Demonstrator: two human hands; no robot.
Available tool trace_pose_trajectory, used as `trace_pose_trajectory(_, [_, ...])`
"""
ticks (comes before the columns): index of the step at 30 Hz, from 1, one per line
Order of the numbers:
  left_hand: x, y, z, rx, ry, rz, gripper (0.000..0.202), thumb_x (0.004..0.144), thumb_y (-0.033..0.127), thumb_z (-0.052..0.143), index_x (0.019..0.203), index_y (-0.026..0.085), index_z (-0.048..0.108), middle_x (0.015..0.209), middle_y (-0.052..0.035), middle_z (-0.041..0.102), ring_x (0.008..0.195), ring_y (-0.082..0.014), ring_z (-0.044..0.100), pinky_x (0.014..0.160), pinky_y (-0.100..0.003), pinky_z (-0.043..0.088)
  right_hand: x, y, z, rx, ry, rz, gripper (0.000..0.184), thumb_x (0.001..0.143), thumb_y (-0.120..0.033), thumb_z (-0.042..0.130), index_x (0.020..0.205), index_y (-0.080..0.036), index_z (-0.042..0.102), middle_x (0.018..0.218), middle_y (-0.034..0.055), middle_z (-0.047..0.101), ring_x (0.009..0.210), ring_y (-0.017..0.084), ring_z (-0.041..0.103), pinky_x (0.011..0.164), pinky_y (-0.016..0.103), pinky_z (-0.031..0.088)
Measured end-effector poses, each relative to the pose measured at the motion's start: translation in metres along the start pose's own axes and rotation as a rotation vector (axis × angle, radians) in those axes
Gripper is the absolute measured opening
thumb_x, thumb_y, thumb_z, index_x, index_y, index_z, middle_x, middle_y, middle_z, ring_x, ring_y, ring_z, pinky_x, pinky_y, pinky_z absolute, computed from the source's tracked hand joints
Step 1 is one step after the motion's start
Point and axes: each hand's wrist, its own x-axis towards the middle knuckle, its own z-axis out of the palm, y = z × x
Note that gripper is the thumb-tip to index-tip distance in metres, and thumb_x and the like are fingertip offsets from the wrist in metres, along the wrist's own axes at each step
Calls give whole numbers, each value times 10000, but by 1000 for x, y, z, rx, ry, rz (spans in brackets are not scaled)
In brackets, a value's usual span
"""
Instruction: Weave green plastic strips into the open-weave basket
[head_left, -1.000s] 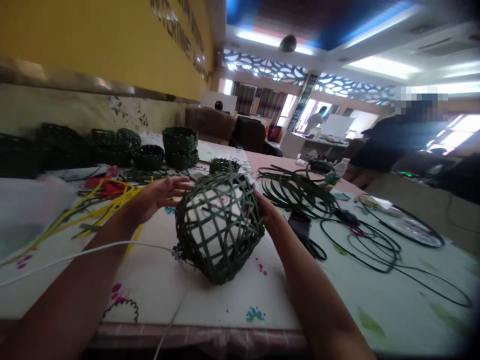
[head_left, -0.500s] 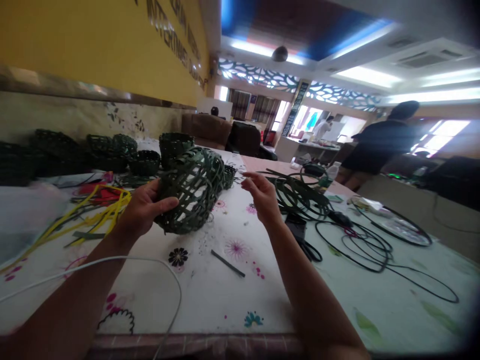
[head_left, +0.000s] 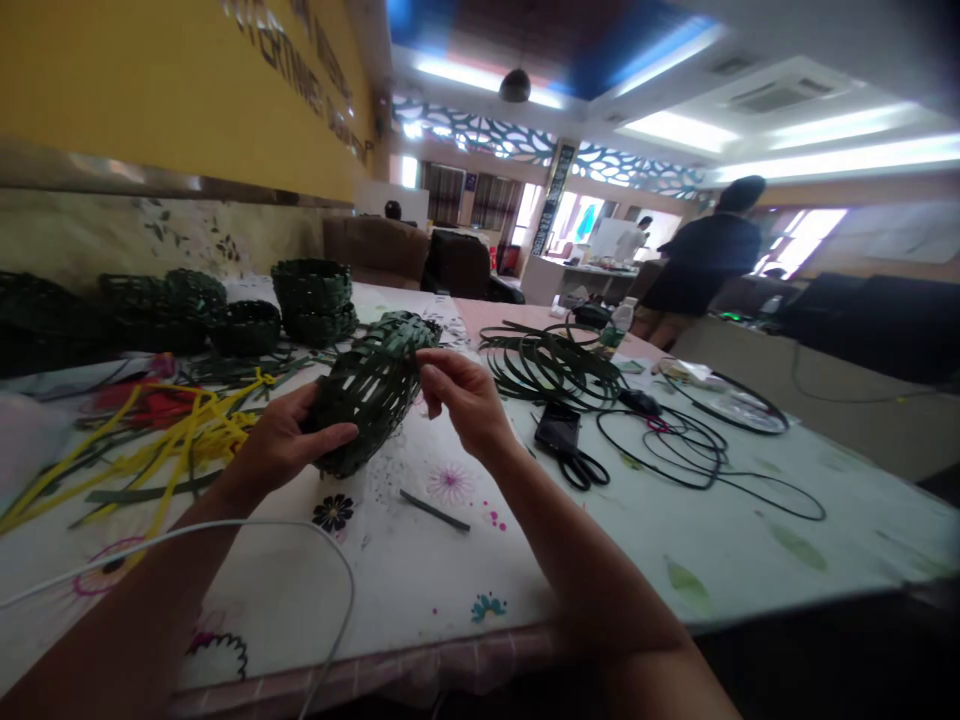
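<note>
A dark green woven basket [head_left: 367, 385] lies tilted on its side above the table, its open lattice of flat strips facing me. My left hand [head_left: 289, 440] grips its left end, thumb across the near side and fingers behind, partly hidden. At the basket's right edge, my right hand [head_left: 461, 395] is closed in a pinch, thumb and forefinger touching the weave. Whether a loose strip end is between those fingertips is too small to tell. A short cut green strip [head_left: 435, 510] rests on the tablecloth below the basket.
Finished-looking green baskets [head_left: 311, 295] stand at the back left. Yellow strips [head_left: 187, 430] lie left of my hand. To the right are coiled green strips [head_left: 547, 365], black-handled scissors [head_left: 583, 468], and a looped black cable [head_left: 705, 480]. A white cable [head_left: 330, 535] crosses near my left forearm. A person [head_left: 705, 250] stands beyond.
My right hand has moved left from beside the basket to its right edge. The basket has turned slightly in my left hand. The camera view has shifted to the right.
</note>
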Motion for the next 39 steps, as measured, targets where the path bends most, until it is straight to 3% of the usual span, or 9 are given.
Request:
trace_pose_trajectory(5, [-2,-3,3,9,14,-29,423,682,509,796,918,172,699,826,-43,697,703,-197,624,609,-274,531,-2,-3,9,106,36,18,252,765,-431,754,735,-213,633,638,-49,545,580,90,474,583,246,409])
trace_pose_trajectory(10, [-2,-3,10,-124,51,-28,430,700,481,796,981,167,711,889,-44,735,769,-203,663,663,-271,565,2,0,9,251,52,57,351,733,-482,776,676,-208,565,682,-47,527,654,98,462,696,264,410])
trace_pose_trajectory(16, [-2,-4,16,-183,104,-54,426,674,453,828,981,180,718,890,-27,745,754,-183,664,666,-257,564,8,-9,1,324,-19,213,308,667,-349,787,616,-199,522,687,-38,534,703,120,498,761,301,425])
trace_pose_trajectory(22, [-5,1,22,-185,130,-32,426,672,440,826,968,155,715,896,-44,746,784,-199,667,698,-280,567,11,-10,-2,258,-10,224,241,634,-236,752,566,-197,524,630,-51,487,650,103,461,732,297,396])
trace_pose_trajectory(29, [-9,7,26,-127,109,2,405,699,432,802,988,163,709,921,-42,754,794,-206,677,703,-284,570,11,-12,-3,143,39,233,236,627,-265,756,572,-194,537,589,-57,495,607,95,467,703,302,421])
trace_pose_trajectory(39, [-12,11,27,11,103,72,334,713,402,774,943,170,710,843,-16,739,734,-188,660,647,-255,552,5,-19,1,2,116,114,246,692,-267,703,575,-194,500,596,-54,465,590,91,432,631,280,420])
